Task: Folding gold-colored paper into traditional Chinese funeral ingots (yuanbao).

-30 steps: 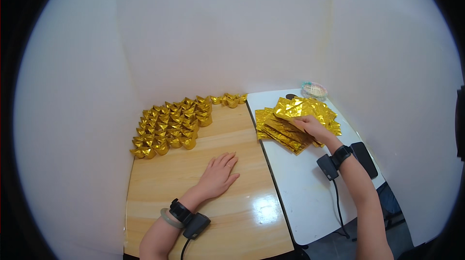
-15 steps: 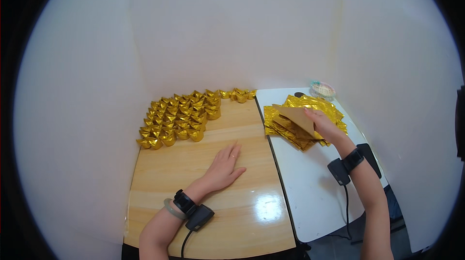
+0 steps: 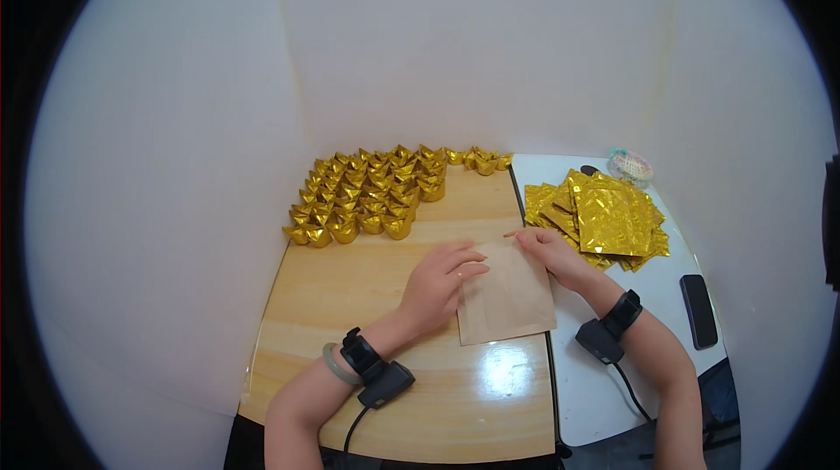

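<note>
A square sheet of gold foil paper (image 3: 507, 299), plain brown side up, lies over the wooden table near its right edge. At its upper right corner my right hand (image 3: 560, 256) pinches the sheet between thumb and fingers. My left hand (image 3: 435, 288) is at the sheet's upper left, fingers apart and fingertips resting on the paper. Just right of my right hand lies a loose stack of gold foil sheets (image 3: 617, 216), the top one shiny side up. Rows of folded gold paper ingots (image 3: 367, 194) stand at the far left of the table.
A few more gold ingots (image 3: 481, 159) sit along the back edge. On the white table (image 3: 604, 382) are a black phone (image 3: 698, 311), a small pale woven basket (image 3: 630, 168) and a dark round object (image 3: 590, 171). White walls (image 3: 472, 50) enclose the back and sides.
My right hand has brought the brown-backed sheet left from the stack onto the wooden table. My left hand has come up to the sheet's left edge. The whole view has shifted.
</note>
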`<state>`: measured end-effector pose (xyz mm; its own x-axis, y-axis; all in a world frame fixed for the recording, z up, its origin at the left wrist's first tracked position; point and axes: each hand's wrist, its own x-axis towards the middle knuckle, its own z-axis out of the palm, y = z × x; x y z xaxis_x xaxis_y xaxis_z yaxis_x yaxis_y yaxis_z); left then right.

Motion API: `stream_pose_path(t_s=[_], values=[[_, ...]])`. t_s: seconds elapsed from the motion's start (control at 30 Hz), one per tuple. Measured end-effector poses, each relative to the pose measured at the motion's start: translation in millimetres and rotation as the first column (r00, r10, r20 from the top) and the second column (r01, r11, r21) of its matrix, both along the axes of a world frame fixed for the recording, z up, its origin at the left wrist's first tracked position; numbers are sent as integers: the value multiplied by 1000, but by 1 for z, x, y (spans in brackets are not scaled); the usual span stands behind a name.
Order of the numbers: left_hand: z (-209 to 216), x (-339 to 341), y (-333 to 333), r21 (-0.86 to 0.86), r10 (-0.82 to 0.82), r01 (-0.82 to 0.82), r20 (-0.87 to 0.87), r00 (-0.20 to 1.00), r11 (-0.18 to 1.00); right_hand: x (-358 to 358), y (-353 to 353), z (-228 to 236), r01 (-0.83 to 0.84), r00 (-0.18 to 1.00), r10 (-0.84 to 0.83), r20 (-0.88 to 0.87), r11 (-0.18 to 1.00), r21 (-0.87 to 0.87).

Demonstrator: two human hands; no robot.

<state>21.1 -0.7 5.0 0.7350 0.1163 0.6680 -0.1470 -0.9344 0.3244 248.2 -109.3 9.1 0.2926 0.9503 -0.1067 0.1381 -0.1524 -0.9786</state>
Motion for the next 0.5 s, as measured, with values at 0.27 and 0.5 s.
stream_pose_path(t_s=[0.27, 0.5], values=[[-21, -2, 30, -314, -93, -18, -335, 938, 949, -10, -3, -5, 7, 1000, -7, -2, 985, 174], [-12, 0, 40, -368, -84, -67, -378, 922, 927, -4, -8, -16, -202, 974, 224, -28, 921, 332]])
